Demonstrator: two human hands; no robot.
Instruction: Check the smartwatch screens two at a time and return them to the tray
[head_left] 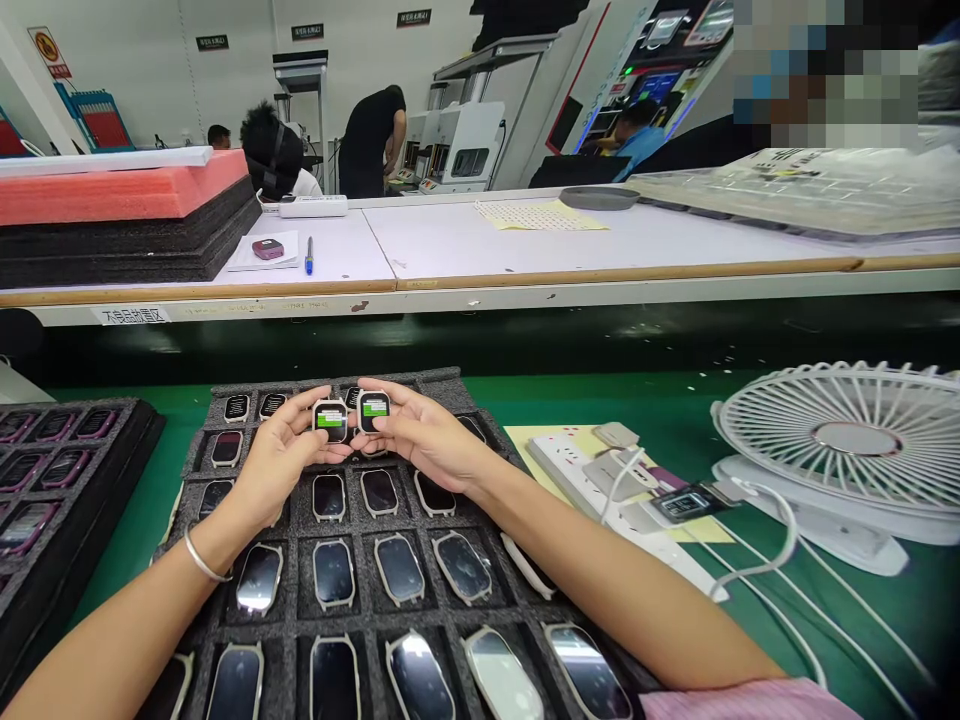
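Pinching two lit watches: left hand one, right hand one, over foam tray.

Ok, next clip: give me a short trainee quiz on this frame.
1. True or false: the left hand holds a lit watch and the right hand holds a second lit watch.
2. Which stands to the right of the foam tray? A kettle; B white fan; C drill.
3. Fill in: the tray watches have ___ screens.
Key: 1 true; 2 B; 3 dark.
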